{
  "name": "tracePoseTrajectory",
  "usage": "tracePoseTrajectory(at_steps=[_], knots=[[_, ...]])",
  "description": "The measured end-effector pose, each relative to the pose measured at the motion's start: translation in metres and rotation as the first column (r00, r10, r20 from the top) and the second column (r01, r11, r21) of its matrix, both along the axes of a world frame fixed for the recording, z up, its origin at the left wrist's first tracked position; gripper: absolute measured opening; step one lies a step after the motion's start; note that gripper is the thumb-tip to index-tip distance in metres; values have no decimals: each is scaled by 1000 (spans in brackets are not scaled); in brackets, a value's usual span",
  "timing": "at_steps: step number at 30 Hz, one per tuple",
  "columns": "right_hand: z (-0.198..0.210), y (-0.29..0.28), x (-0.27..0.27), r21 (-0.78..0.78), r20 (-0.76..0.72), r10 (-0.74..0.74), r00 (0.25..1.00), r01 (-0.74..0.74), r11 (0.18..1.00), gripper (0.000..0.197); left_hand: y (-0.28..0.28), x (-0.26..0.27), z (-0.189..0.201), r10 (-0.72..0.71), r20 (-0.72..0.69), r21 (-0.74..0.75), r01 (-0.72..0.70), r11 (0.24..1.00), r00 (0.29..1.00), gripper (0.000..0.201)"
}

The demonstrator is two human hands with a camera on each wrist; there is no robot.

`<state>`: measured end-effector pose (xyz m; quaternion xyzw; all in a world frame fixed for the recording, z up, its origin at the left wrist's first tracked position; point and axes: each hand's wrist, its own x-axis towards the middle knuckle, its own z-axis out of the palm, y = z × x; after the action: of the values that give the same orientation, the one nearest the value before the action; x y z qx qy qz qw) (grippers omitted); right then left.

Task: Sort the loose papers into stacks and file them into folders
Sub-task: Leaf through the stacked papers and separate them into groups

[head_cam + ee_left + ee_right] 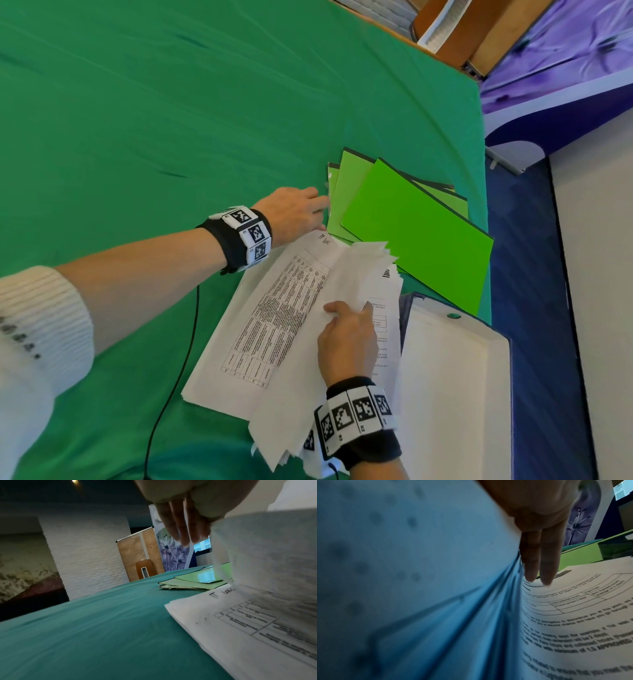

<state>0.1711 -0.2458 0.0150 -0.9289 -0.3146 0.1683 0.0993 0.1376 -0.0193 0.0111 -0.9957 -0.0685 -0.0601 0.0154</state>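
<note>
Papers part-lifted on the green worktop, folders lying beyond.

Nearest the person, the right hand (347, 337) holds up a sheaf of lifted sheets (346, 284) from the paper stack (274, 329), thumb on top and fingers (546, 566) straight beneath, so its grip is clamped on those sheets. An open white box file (452, 383) lies just right of the stack, at the worktop (154, 120) edge. A black cable (174, 373) runs across the green cloth left of the stack. Further out, the left hand (296, 212) hovers with fingers (180, 524) straight and apart, holding nothing, near the stack's far corner. Beyond it, several green folders (411, 226) lie fanned and overlapping, touching the stack's far end.
</note>
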Motion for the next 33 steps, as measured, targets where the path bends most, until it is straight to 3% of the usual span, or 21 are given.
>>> tracePoseTrajectory(at_steps=[2, 3, 4, 5, 6, 8, 10, 11, 13, 15, 17, 19, 21, 22, 24, 27, 30, 33], knots=[[-1, 0, 0, 8, -6, 3, 1000, -3, 1000, 34, -2, 4, 0, -42, 104, 33, 39, 999, 994, 28], [-1, -1, 0, 11, -12, -2, 1000, 3, 1000, 34, -5, 6, 3, 13, 76, -25, -11, 1000, 997, 32], [-1, -1, 0, 13, -19, -8, 1000, 8, 1000, 33, -11, 8, 8, 121, 15, -155, -117, 981, 993, 40], [0, -1, 1, 19, -22, -12, 1000, 12, 1000, 32, -19, 9, 15, 241, -96, -326, -260, 909, 966, 50], [1, -2, 2, 24, -31, -16, 999, 17, 1000, 31, -28, 8, 18, 330, -207, -500, -389, 773, 921, 63], [1, -2, 3, 45, -68, -39, 997, 43, 998, 28, -38, -2, 12, 381, -409, -755, -542, 369, 829, 88], [2, -2, 0, 63, -107, -76, 991, 83, 995, 35, -51, -20, 4, 316, -559, -817, -575, -52, 766, 95], [1, -2, -2, 74, -115, -87, 990, 96, 993, 51, -59, -29, 0, 275, -590, -807, -565, -171, 759, 93], [4, -1, -7, 84, -126, -104, 987, 115, 990, 77, -78, -44, -5, 199, -598, -796, -547, -259, 776, 79], [8, 2, -9, 110, -121, -97, 988, 110, 988, 71, -94, -53, -12, 126, -555, -818, -512, -262, 823, 62], [10, 4, -10, 130, -92, -95, 991, 107, 986, 61, -99, -56, -19, 81, -492, -867, -479, -138, 867, 43], [3, 6, -9, 102, -74, -109, 991, 116, 988, 50, -89, -55, -24, 90, -443, -871, -452, 193, 892, 35], [-2, 6, -8, 101, -71, -127, 989, 134, 986, 40, -65, -45, -26, 240, -406, -692, -468, 549, 882, 36], [-4, 5, -7, 112, -70, -133, 989, 140, 984, 39, -49, -39, -29, 353, -358, -582, -502, 640, 865, 36], [-6, 4, -6, 117, -60, -132, 989, 138, 983, 40, -15, -31, -32, 478, -318, -424, -574, 701, 819, 34], [-8, 0, -2, 81, -26, -135, 991, 136, 987, 46, 18, -21, -29, 434, -416, -351, -582, 734, 799, 29], [-13, -3, 3, 80, -22, -138, 990, 139, 987, 51, 27, -14, -31, 399, -402, -383, -547, 744, 824, 25], [-16, -4, 3, 89, -31, -143, 989, 146, 985, 50, 21, -11, -30, 368, -363, -539, -516, 666, 856, 24]])
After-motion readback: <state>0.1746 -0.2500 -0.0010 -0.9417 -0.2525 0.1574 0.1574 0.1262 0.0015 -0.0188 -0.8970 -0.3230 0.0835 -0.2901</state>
